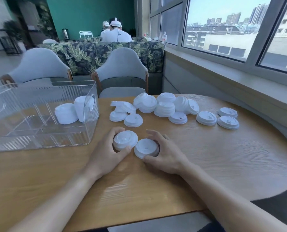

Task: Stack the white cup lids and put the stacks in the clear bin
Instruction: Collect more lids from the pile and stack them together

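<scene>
My left hand [106,151] grips a short stack of white lids [125,140] on the wooden table [223,156], fingers and thumb curled round it. Right beside it, my right hand [164,153] grips another white lid stack [146,148], the two stacks almost touching. The clear bin [39,129] stands at the left; inside its right end are two lid stacks [65,113], one upright and one taller [83,108] leaning against the bin's wall. Several loose lids and small lid piles [164,108] lie across the far part of the table.
Two grey chairs [122,71] stand behind the table's far edge, with a leaf-patterned sofa back beyond them. A window sill runs along the right. Two people sit far behind, backs turned. Bare wood lies in front of my hands.
</scene>
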Available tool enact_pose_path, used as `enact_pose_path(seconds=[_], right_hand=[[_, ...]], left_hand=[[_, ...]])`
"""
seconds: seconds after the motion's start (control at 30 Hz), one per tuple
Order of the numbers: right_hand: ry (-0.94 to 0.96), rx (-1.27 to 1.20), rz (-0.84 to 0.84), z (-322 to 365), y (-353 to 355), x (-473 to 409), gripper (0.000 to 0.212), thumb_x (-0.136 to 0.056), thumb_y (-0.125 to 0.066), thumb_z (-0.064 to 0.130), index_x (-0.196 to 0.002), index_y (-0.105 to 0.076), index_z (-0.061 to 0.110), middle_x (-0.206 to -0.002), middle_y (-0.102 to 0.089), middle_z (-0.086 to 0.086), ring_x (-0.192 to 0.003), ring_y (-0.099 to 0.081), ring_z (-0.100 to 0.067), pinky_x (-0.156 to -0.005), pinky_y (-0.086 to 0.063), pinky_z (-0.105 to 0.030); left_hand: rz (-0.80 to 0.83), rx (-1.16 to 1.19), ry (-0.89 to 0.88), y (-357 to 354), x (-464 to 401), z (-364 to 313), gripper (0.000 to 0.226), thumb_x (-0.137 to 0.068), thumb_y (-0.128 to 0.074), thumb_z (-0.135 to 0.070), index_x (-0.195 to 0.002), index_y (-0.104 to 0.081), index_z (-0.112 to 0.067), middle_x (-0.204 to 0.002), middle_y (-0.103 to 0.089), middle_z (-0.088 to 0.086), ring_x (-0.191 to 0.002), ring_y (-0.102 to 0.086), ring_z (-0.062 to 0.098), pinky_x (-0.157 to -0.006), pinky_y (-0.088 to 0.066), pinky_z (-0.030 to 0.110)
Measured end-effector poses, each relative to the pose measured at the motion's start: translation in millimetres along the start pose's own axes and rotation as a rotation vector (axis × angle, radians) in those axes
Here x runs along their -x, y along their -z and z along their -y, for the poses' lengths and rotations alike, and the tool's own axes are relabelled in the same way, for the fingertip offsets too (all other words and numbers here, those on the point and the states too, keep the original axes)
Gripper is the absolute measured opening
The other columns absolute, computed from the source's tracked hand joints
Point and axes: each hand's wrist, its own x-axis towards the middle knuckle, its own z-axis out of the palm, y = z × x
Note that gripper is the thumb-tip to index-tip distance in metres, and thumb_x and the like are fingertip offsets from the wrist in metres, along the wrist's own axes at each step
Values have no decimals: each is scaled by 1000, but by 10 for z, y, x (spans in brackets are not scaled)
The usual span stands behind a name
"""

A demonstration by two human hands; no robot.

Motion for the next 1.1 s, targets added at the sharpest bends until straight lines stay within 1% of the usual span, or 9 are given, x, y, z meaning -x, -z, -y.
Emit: enact_pose_path(seconds=[0.2, 0.33, 0.43, 0.57, 0.63, 0.7, 0.87, 1.0, 1.1], right_hand=[[52, -3, 9, 12, 8, 1, 95, -63, -54, 62, -151, -31, 37, -143, -50, 18, -138, -34, -6, -115, -34, -36], [79, -13, 3, 14, 10, 14, 91, -63, -51, 58, -149, -36, 31, -145, -48, 16, -139, -32, -6, -113, -36, -33], [47, -141, -27, -50, -2, 2, 82, -67, -51, 50, -146, -40, 33, -142, -48, 16, -135, -41, -2, -111, -40, -36], [7, -344, -146, -137, 0, -18, 58, -77, -46, 35, -134, -52, 41, -132, -60, 16, -118, -57, 1, -103, -47, -38], [1, -385, -196, -140, 14, -14, 53, -80, -44, 34, -131, -57, 39, -126, -65, 18, -113, -60, 1, -103, -47, -35], [2, -405, -218, -148, 13, -7, 52, -81, -43, 36, -129, -61, 36, -122, -67, 19, -116, -58, 1, -105, -45, -34], [22, -332, -232, -138, -2, 0, 44, -88, -41, 28, -122, -67, 32, -121, -67, 18, -121, -56, -2, -107, -43, -36], [54, -246, -218, -100, -9, 14, 38, -91, -42, 32, -117, -70, 31, -117, -68, 20, -116, -57, -3, -102, -44, -33], [70, -196, -235, -104, -29, 24, 29, -96, -49, 27, -116, -70, 31, -113, -69, 20, -109, -60, -2, -97, -46, -29]], left_hand=[[-33, 46, -21, -36, -9, 18, 55, -77, -85, -35, -124, -55, -35, -121, -59, -32, -114, -61, 0, -98, -54, 37], [-16, 66, -5, -93, -42, 15, 62, -73, -83, -44, -127, -53, -36, -123, -61, -27, -118, -60, 0, -101, -53, 37], [-28, 83, -2, -174, -49, -37, 65, -73, -81, -47, -129, -52, -34, -127, -61, -22, -121, -59, 1, -102, -53, 37], [-4, 104, -8, -343, -26, -184, 64, -75, -83, -39, -130, -52, -30, -128, -60, -21, -121, -58, -1, -103, -51, 34], [32, 86, -29, -416, -15, -240, 63, -76, -83, -33, -130, -51, -30, -128, -59, -22, -121, -57, -1, -103, -49, 31], [58, 63, -47, -450, -11, -270, 61, -77, -82, -30, -130, -51, -31, -127, -59, -23, -121, -57, -1, -103, -48, 26], [88, 10, -56, -427, 22, -303, 61, -74, -78, -34, -129, -50, -33, -123, -59, -25, -118, -56, -3, -97, -46, 20], [130, -26, -31, -424, 29, -313, 67, -71, -74, -37, -132, -47, -36, -129, -56, -26, -122, -52, -6, -100, -46, 22], [150, -50, -14, -427, 20, -299, 70, -69, -73, -41, -133, -45, -38, -132, -54, -25, -124, -51, -7, -103, -46, 24]])
